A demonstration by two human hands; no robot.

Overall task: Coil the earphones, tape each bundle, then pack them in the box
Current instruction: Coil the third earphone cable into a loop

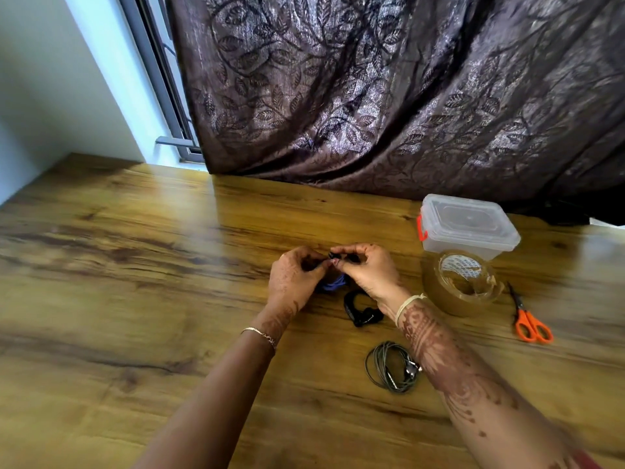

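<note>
Above the table [135, 265], left hand [294, 275] and right hand [367, 270] pinch the earbuds [334, 256], fingertips together, blue cord [333, 284] bunched beneath. A slack pinch could drop it onto the black bundle [360, 309] and tangle them; the box [468, 226] sits shut, well apart.

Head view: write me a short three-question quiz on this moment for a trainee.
1. True or false: the clear box has its lid on.
2. What lies right of the tape roll? A: orange scissors; B: a pen; C: a phone.
3. How many coiled bundles lie on the table, held by neither the left hand nor the right hand?
Key: 1 true; 2 A; 3 two, the black bundle and the grey bundle.
</note>
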